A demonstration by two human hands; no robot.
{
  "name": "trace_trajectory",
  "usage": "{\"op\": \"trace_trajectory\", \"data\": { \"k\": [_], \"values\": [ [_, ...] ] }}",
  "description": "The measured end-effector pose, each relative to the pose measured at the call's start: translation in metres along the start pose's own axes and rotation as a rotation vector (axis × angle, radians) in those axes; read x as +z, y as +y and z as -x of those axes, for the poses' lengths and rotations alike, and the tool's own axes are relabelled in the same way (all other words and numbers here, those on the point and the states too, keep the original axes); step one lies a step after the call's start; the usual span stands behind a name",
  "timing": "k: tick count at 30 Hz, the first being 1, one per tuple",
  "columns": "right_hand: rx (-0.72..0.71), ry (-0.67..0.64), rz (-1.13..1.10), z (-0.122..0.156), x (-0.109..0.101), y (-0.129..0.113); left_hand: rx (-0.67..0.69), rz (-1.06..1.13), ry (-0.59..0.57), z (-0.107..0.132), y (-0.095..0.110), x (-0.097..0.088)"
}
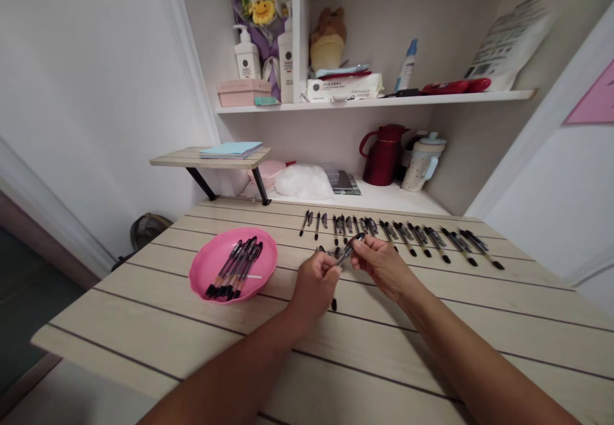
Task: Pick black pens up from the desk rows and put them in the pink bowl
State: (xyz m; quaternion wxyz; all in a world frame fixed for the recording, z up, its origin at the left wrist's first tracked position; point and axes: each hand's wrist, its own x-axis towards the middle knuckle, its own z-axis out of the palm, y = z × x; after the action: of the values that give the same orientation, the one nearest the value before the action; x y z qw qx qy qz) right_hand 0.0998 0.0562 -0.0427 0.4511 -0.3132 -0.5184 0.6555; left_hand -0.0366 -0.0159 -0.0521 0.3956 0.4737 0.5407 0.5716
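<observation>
My left hand (313, 287) and my right hand (378, 262) meet over the middle of the table. Between them is a pen (343, 257) with a clear barrel and dark parts. The left fingers pinch its lower end; the right thumb and fingers close around its upper, darker end. Another pen's black end (334, 304) sticks out below my hands, the rest mostly hidden. Beyond them, a row of black pens (418, 241) lies across the table, with short dark pieces like caps (325, 220) among them. More pens (236, 270) rest in a pink bowl (204, 255) on the left.
A small raised stand (180, 157) holds coloured paper (231, 149) at the back left. Behind the table stand a red jug (384, 156) and a pale tumbler (422, 164). A shelf (407, 99) with bottles and boxes hangs above.
</observation>
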Motion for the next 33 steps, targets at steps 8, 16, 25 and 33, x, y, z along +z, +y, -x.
{"op": "trace_trajectory", "data": {
  "k": [8, 16, 25, 33],
  "values": [
    [0.08, 0.119, 0.138, -0.007, -0.021, 0.021, 0.254, -0.632, 0.165, -0.014, 0.043, -0.052],
    [0.111, 0.121, 0.166, -0.009, -0.03, 0.038, 0.032, -1.187, 0.326, -0.006, 0.072, -0.14],
    [0.108, 0.114, 0.198, -0.008, -0.027, 0.037, -0.167, -1.338, 0.156, 0.006, 0.04, -0.143],
    [0.091, 0.114, 0.241, -0.009, -0.024, 0.039, -0.205, -1.427, 0.125, 0.003, 0.045, -0.133]
  ]
}}
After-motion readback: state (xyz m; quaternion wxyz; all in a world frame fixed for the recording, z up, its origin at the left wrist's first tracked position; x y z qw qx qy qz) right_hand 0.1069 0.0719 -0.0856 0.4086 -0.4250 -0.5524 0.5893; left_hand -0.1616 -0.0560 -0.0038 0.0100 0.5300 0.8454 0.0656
